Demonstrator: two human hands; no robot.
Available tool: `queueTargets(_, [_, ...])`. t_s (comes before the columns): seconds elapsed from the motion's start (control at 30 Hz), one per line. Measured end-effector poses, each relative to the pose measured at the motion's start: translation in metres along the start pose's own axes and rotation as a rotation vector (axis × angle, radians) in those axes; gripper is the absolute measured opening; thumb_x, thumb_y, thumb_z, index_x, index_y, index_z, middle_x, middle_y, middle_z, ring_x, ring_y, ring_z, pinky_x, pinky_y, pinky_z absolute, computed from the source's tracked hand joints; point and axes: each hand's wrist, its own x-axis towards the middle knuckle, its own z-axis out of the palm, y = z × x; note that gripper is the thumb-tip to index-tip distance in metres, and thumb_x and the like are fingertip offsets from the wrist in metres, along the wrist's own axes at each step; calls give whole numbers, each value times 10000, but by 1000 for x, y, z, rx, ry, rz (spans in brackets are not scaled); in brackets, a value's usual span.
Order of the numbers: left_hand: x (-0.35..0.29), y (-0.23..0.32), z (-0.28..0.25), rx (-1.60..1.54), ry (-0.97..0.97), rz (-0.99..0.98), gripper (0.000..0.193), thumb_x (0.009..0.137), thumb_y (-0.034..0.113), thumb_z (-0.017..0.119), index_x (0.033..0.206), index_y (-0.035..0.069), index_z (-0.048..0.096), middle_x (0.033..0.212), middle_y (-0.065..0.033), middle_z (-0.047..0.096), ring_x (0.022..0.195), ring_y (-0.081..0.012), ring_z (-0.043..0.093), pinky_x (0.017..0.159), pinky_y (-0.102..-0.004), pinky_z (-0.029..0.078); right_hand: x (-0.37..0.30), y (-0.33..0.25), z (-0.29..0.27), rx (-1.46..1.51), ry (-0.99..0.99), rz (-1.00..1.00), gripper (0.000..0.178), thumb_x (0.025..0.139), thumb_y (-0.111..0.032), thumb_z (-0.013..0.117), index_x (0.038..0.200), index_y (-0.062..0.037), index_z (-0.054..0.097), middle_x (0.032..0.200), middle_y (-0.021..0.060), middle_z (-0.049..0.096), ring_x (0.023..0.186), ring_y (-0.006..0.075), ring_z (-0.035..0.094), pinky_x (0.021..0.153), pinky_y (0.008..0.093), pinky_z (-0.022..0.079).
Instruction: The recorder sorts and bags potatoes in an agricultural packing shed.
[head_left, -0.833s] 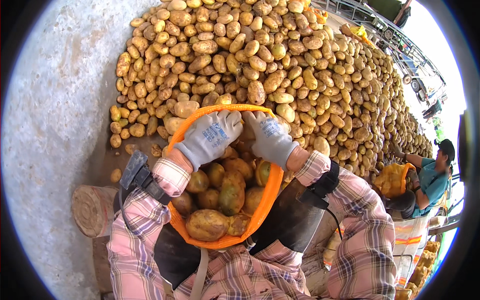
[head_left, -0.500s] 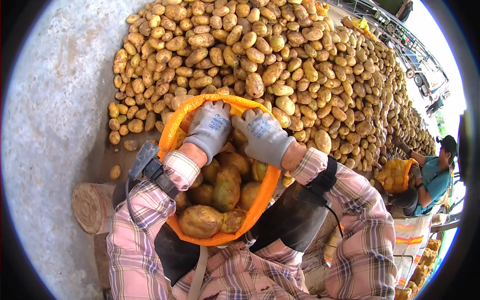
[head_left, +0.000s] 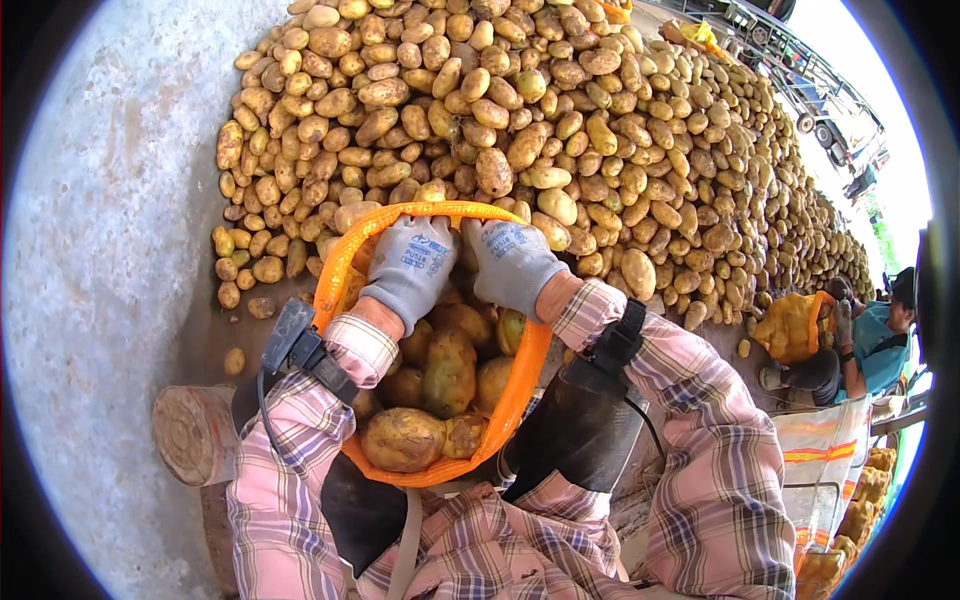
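An orange mesh bag (head_left: 522,395) stands open between my knees, with several large potatoes (head_left: 450,372) visible inside. At its far rim my left hand (head_left: 412,262), in a grey glove, has its fingers curled closed on the mesh. Close beside it, my right hand (head_left: 512,262), gloved alike, is closed on the same far rim, its wrist crossing the bag's right edge. The fingertips of both hands are hidden beneath the knuckles. Just beyond the bag lies a big heap of potatoes (head_left: 560,130).
A round, worn stool-like block (head_left: 190,436) stands at my left on the concrete floor (head_left: 110,250). At the right, a person (head_left: 880,345) sits by another orange mesh bag (head_left: 790,328). A white sheet with orange stripes (head_left: 822,450) and filled bags (head_left: 865,500) lie nearer on the right.
My right hand has drawn in toward my left, its fingers less spread. The bag's far rim has come slightly nearer to me. The other person's arm has moved in toward their bag.
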Motion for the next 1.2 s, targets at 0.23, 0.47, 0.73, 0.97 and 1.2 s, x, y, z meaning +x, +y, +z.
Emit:
queueTargets(0.23, [1,10,-12,97,-28,-28,681,688,464,853,1163,40,608,1091,-131,669,1022,-284,666,856,-386,542,-2,11,0,-26,79,-32,415,786,-103,640,1171,18,542,951,195,702,926,387,689,800,455,549])
queueTargets(0.47, [9,15,-9,-20,49,-6,407,814,237,724,1174,88,606,1043,-136,676,923,-285,693,777,-398,554,-15,17,-19,35,-92,51,462,838,-148,666,1253,22,555,1080,178,707,1013,342,694,842,413,559])
queueTargets(0.73, [7,6,-9,-17,-85,-4,813,775,555,741,1342,26,496,1178,-196,613,1090,-340,611,900,-457,509,-71,165,-44,360,258,227,397,940,-160,655,1323,-73,601,1070,79,733,851,179,701,740,346,554])
queueTargets(0.97, [2,-4,-26,-190,-100,87,669,855,355,716,1361,-16,485,1194,-237,587,1075,-420,573,911,-488,478,-47,254,172,260,-236,403,761,794,-330,770,1462,-141,460,1308,197,602,1222,376,572,994,449,481])
queueTargets(1.2, [-1,-7,-32,-221,-176,62,627,874,332,698,1354,-17,497,1214,-245,582,1100,-436,559,927,-497,465,-13,242,257,161,-37,554,685,750,-370,785,1310,-74,526,1355,197,517,1319,450,441,994,479,469])
